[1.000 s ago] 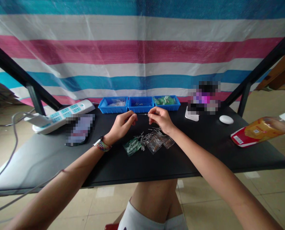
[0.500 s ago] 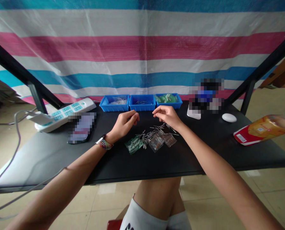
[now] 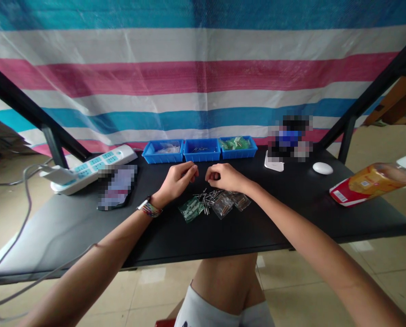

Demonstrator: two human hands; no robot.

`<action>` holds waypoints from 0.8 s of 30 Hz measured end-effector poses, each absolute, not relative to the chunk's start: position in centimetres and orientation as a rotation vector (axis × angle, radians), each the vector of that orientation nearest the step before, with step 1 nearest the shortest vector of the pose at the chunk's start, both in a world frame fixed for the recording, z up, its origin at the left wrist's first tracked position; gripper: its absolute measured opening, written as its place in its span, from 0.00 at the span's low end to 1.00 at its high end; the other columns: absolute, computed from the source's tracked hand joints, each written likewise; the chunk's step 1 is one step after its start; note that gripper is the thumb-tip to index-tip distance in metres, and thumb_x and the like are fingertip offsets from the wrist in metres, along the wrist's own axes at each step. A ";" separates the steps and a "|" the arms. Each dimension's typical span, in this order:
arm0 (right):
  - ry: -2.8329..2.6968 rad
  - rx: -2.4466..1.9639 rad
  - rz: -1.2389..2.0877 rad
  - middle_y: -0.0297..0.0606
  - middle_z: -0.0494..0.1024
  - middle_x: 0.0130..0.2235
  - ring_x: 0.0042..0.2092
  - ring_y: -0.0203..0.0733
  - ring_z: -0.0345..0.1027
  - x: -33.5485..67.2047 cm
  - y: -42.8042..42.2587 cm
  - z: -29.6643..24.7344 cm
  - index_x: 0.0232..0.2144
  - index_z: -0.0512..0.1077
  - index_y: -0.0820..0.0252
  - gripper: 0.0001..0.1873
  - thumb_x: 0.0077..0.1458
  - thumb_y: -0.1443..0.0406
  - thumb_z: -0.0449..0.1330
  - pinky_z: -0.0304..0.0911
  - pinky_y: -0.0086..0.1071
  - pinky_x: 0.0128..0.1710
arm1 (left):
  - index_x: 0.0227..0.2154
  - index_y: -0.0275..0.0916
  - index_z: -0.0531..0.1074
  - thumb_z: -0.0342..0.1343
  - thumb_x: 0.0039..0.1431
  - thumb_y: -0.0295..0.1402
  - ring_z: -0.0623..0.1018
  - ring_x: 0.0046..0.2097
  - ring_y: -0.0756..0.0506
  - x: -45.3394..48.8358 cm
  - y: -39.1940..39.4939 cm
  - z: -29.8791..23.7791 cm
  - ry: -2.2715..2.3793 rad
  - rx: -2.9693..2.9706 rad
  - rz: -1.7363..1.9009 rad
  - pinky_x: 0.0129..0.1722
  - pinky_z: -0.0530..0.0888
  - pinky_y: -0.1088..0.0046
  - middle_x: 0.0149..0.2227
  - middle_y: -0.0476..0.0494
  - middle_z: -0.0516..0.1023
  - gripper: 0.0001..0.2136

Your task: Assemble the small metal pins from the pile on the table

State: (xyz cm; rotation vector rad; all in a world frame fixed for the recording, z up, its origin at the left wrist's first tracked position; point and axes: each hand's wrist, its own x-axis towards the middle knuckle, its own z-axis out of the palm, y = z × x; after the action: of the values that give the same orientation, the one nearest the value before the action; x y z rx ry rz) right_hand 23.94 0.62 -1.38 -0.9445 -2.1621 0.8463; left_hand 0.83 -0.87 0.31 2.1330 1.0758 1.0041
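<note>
Soft light | glare on table (image 3: 28,245), left | edges stretched | patches pixelated

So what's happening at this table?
A person's left hand and right hand are curled near each other over a black table. Whether either holds anything, I can't tell. Thin metal pieces lie loose by the hands, with small plastic bags beside them. Three blue bins stand in a row beyond.

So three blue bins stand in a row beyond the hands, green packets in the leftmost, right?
No: the green packets lie in the rightmost blue bin, as the head view shows. The three blue bins do stand in a row beyond the left hand and right hand.
</note>
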 end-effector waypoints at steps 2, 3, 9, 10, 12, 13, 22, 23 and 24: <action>-1.995 -0.930 0.978 0.33 0.82 0.31 0.32 0.37 0.72 23.9 1.0 -1.4 0.34 0.84 0.59 0.10 0.52 0.72 0.64 0.64 0.31 0.35 | 0.30 0.39 0.74 0.48 0.74 0.48 0.75 0.29 0.46 0.8 -0.8 0.2 1.074 2.140 0.995 0.32 0.70 0.71 0.26 0.46 0.75 0.22; -1.905 -0.924 1.033 0.34 0.84 0.32 0.33 0.38 0.74 23.9 1.2 -1.5 0.34 0.84 0.58 0.08 0.53 0.70 0.64 0.65 0.32 0.35 | 0.30 0.39 0.74 0.48 0.74 0.48 0.75 0.29 0.46 0.7 -0.7 0.2 1.071 2.140 0.990 0.32 0.70 0.71 0.26 0.46 0.75 0.22; -1.362 -0.917 1.313 0.39 0.87 0.35 0.35 0.40 0.78 24.1 1.8 -1.8 0.34 0.85 0.59 0.12 0.48 0.59 0.73 0.72 0.33 0.37 | 0.35 0.38 0.75 0.52 0.73 0.50 0.77 0.33 0.45 0.8 -0.6 -0.1 1.000 2.093 0.945 0.34 0.73 0.71 0.31 0.45 0.78 0.19; -1.281 -0.903 1.361 0.39 0.87 0.35 0.35 0.40 0.78 24.0 1.7 -1.8 0.34 0.85 0.59 0.14 0.47 0.58 0.75 0.73 0.33 0.37 | 0.37 0.38 0.75 0.53 0.72 0.50 0.78 0.34 0.45 0.8 -0.6 -0.2 0.987 2.094 0.930 0.35 0.74 0.70 0.32 0.44 0.79 0.19; -1.142 -0.852 1.441 0.39 0.87 0.35 0.36 0.40 0.80 23.7 1.4 -2.1 0.34 0.83 0.60 0.17 0.43 0.57 0.77 0.77 0.36 0.41 | 0.39 0.38 0.77 0.55 0.71 0.50 0.78 0.35 0.44 1.0 -0.7 -0.2 0.975 2.110 0.911 0.37 0.75 0.70 0.34 0.44 0.80 0.18; -1.093 -0.823 1.471 0.39 0.86 0.35 0.37 0.41 0.81 23.4 1.2 -2.2 0.33 0.83 0.60 0.18 0.42 0.57 0.78 0.78 0.37 0.43 | 0.40 0.38 0.77 0.56 0.70 0.49 0.78 0.36 0.44 1.1 -0.7 -0.1 0.977 2.120 0.911 0.37 0.75 0.70 0.35 0.43 0.81 0.18; -1.087 -0.761 1.432 0.39 0.86 0.36 0.38 0.44 0.83 22.9 -0.5 -2.7 0.33 0.80 0.59 0.20 0.44 0.54 0.79 0.81 0.44 0.49 | 0.39 0.39 0.77 0.61 0.67 0.42 0.78 0.34 0.46 1.3 -1.0 0.1 1.002 2.153 1.047 0.35 0.75 0.71 0.33 0.44 0.80 0.11; -1.089 -0.764 1.412 0.39 0.86 0.35 0.38 0.44 0.83 23.0 -0.5 -2.6 0.33 0.80 0.59 0.20 0.44 0.54 0.79 0.81 0.44 0.49 | 0.40 0.38 0.77 0.62 0.66 0.42 0.78 0.33 0.46 1.3 -1.0 0.1 0.997 2.149 1.062 0.35 0.75 0.71 0.32 0.45 0.80 0.11; -1.087 -0.766 1.391 0.39 0.86 0.35 0.38 0.44 0.83 23.0 -0.5 -2.6 0.32 0.80 0.59 0.20 0.44 0.53 0.79 0.81 0.45 0.49 | 0.40 0.38 0.77 0.63 0.65 0.41 0.78 0.32 0.47 1.3 -1.0 0.0 0.994 2.146 1.072 0.35 0.75 0.71 0.31 0.46 0.79 0.11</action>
State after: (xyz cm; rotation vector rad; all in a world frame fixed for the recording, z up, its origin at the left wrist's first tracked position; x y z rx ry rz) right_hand 23.03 -0.52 -2.59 -0.7657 -1.0868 1.3915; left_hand 1.34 -1.03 0.02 2.1456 0.9938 1.0721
